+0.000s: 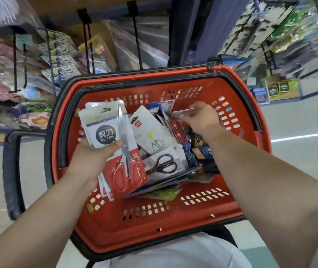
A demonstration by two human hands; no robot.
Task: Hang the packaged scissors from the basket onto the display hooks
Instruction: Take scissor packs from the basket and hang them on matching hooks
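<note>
Your left hand clamps a fanned stack of glossy carded scissors, red-handled pair on top, above the red perforated plastic basket. Your right hand pinches a thin card among the loose packs. You're gathering stock; next, line a hang-hole up with the black wire hooks.

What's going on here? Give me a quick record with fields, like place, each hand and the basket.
place: shop aisle with display hooks
left hand: holds a stack of red-handled scissors packs
right hand: reaching into the basket, pinching a pack's edge
basket: red, holding loose packs, including black-handled scissors
hung so far: cannot tell
</note>
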